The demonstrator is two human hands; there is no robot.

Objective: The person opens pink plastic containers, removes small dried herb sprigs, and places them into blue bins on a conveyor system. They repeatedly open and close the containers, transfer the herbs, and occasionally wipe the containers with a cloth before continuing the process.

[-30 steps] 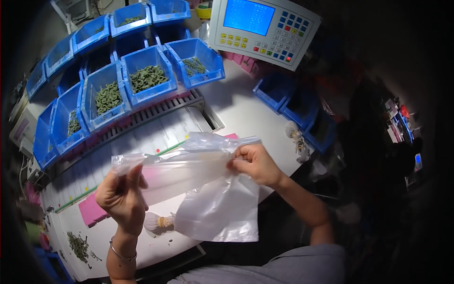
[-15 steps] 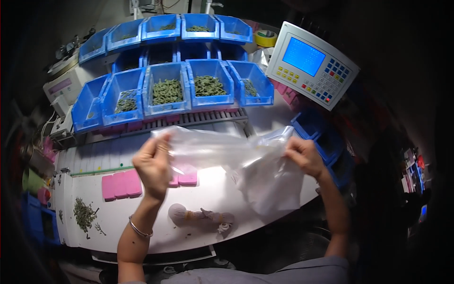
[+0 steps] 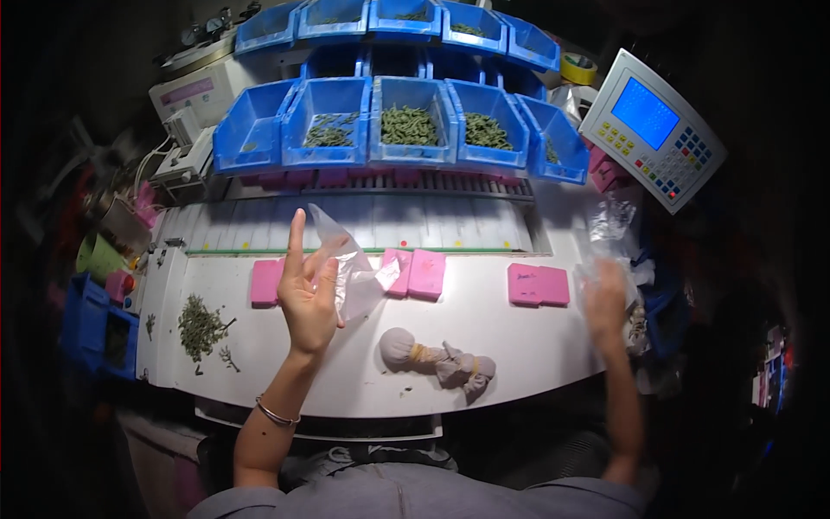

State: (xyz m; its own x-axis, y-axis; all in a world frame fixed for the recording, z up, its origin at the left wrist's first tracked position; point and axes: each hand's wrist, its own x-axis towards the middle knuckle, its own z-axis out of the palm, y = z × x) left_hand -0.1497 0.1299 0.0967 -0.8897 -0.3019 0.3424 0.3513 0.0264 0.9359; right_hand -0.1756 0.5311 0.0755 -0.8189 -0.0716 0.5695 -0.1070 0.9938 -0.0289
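Note:
Over the left half of the white table (image 3: 346,389), my left hand (image 3: 307,307) holds a small clear plastic bag (image 3: 361,290) between its thumb and lower fingers. Its index finger points up. At the table's right end my right hand (image 3: 605,307), smeared by motion, is against a crumpled clear plastic bag (image 3: 612,227); whether its fingers grip the plastic does not show. A tied greyish cloth bundle (image 3: 437,359) lies between my hands, closer to the front edge. Pink blocks (image 3: 425,275) stand partly behind the held bag.
Blue bins (image 3: 406,156) with dried green plant bits rise in tiers at the back. A control panel with a blue screen (image 3: 644,114) stands at back right. Loose plant bits (image 3: 203,327) lie at left. More pink blocks (image 3: 538,285) sit at right, a blue crate (image 3: 78,320) far left.
The large clear bag that both hands stretched has left the middle. My right hand has moved right to the plastic there. My left hand now holds a smaller bag, index finger raised. The view has shifted.

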